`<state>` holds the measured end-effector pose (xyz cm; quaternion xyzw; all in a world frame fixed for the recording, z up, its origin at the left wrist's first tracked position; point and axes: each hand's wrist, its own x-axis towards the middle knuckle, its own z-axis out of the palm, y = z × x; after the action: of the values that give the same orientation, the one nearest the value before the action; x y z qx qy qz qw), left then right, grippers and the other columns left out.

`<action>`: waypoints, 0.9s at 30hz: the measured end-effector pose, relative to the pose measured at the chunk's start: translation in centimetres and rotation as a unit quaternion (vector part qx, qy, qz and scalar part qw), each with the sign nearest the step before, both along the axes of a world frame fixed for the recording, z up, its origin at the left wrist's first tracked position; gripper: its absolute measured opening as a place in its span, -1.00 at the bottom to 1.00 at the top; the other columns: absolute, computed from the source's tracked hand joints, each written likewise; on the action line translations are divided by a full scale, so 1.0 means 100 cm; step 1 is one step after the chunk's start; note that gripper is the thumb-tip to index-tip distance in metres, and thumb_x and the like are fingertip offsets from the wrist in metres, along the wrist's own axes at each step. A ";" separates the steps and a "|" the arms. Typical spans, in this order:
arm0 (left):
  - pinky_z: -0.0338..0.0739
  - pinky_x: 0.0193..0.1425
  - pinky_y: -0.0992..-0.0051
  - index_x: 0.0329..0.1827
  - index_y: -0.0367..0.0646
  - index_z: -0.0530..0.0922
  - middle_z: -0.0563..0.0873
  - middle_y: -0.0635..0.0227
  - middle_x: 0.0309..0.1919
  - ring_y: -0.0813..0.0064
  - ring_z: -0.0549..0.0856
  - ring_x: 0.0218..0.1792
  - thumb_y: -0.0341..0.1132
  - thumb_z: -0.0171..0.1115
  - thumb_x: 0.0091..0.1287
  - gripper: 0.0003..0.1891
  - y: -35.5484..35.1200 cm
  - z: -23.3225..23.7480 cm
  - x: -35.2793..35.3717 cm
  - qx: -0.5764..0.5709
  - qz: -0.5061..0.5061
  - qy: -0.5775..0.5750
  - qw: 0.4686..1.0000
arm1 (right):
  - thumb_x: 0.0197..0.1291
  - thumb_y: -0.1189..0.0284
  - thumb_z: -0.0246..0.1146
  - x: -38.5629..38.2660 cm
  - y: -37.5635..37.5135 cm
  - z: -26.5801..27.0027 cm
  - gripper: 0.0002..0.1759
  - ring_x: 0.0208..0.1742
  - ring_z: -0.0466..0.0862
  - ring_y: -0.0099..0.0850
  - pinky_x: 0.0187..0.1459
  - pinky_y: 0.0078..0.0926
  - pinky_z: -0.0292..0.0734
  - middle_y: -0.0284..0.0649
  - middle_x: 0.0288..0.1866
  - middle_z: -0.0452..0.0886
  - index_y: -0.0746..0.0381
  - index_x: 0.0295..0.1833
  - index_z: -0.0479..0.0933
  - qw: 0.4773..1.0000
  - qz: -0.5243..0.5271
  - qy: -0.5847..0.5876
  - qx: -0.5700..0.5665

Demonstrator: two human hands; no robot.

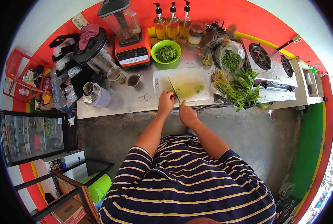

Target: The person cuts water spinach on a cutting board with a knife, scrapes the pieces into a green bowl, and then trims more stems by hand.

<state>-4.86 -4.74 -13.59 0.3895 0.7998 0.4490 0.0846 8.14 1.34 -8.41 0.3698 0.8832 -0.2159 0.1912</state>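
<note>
My right hand (189, 113) is closed around the handle of a knife (173, 88), whose thin blade points up and left over the white cutting board (162, 80). My left hand (166, 101) is at the board's front edge, fingers curled together against the blade's left side. Whatever those fingers pinch is too small to make out. Bits of chopped greens (199, 89) lie on the board's wet, green-stained right half. Behind the board, a bright green bowl (167, 64) holds chopped leaves (166, 54).
Leafy greens (245, 89) are heaped right of the board, below a plastic bag of chopped greens (230, 59). A gas stove (267, 63) stands farther right. An orange blender (133, 52), pump bottles (172, 26) and small cups (133, 79) stand behind and left.
</note>
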 end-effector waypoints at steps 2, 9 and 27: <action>0.57 -0.19 0.25 -0.27 -0.29 0.68 0.62 0.13 -0.36 0.14 0.69 -0.33 -0.48 0.36 0.19 -0.91 -0.003 0.001 0.002 0.009 -0.009 0.032 0.999 | 0.36 0.46 0.10 -0.007 0.006 0.014 -0.62 0.05 0.76 0.01 0.08 -0.12 0.67 0.18 0.01 0.72 0.39 0.20 0.27 1.000 0.018 0.002 0.000; 0.56 -0.19 0.25 -0.22 -0.29 0.68 0.63 0.13 -0.31 0.13 0.67 -0.32 -0.47 0.31 0.24 -0.90 -0.004 -0.008 0.007 0.033 0.014 0.060 0.998 | 0.35 0.48 0.10 0.000 -0.004 0.009 -0.64 0.06 0.76 0.00 0.06 -0.16 0.68 0.14 0.00 0.73 0.39 0.18 0.28 1.000 0.010 0.002 -0.003; 0.66 -0.15 0.41 -0.21 -0.32 0.68 0.67 0.16 -0.29 0.26 0.75 -0.32 -0.50 0.32 0.26 -0.91 -0.010 0.000 0.000 0.038 -0.002 -0.045 0.998 | 0.35 0.44 0.13 -0.021 0.005 0.013 -0.53 0.13 0.73 0.00 0.16 -0.14 0.62 0.15 0.04 0.71 0.43 0.28 0.24 1.000 0.008 0.002 -0.021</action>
<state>-4.88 -5.75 -13.62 0.3739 0.7767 0.4956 0.1067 6.08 1.85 -7.07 0.3578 0.8822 -0.2332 0.1985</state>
